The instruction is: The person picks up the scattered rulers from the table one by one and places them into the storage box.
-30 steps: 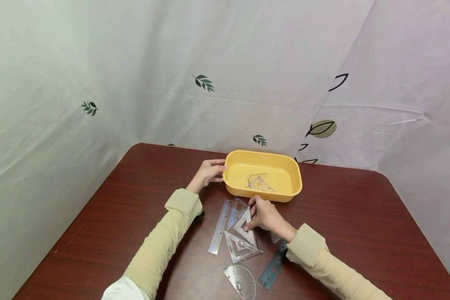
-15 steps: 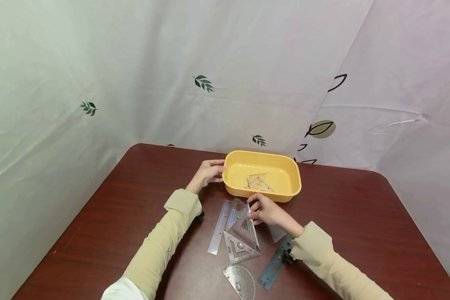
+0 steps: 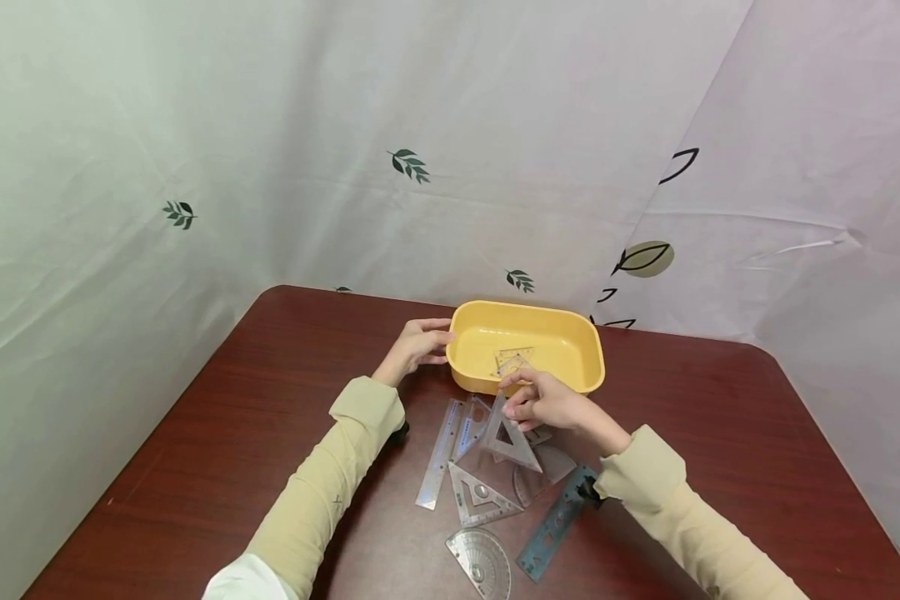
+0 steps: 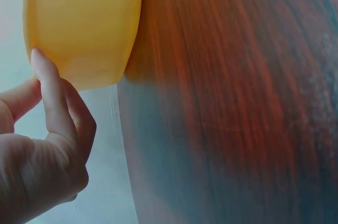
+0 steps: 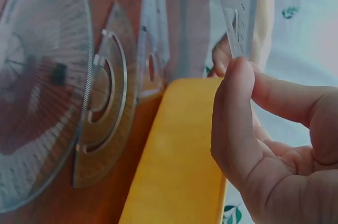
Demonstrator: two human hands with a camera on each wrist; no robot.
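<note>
My left hand (image 3: 414,344) grips the left end of a yellow plastic bin (image 4: 87,28), thumb and fingers meeting at its rim. Between thumb and fingertips of my right hand (image 3: 546,402), one corner of a clear set square (image 5: 244,5) is pinched. It hangs tilted above the table, just in front of the bin. Small clear set squares (image 3: 512,358) lie inside the bin, partly hidden behind the right hand. Under the held piece lie clear protractors (image 5: 108,102), one large and one smaller with a slot.
On the dark red-brown table (image 3: 217,433) lie a clear straight ruler (image 3: 438,458), another set square (image 3: 489,512), a half-round protractor (image 3: 482,554) and a blue-green ruler (image 3: 551,533). White cloth (image 3: 330,167) with leaf prints hangs behind and beside the table.
The right hand has lifted the set square off the pile and moved it slightly right and up, uncovering protractors beneath. The left hand stays on the bin's end.
</note>
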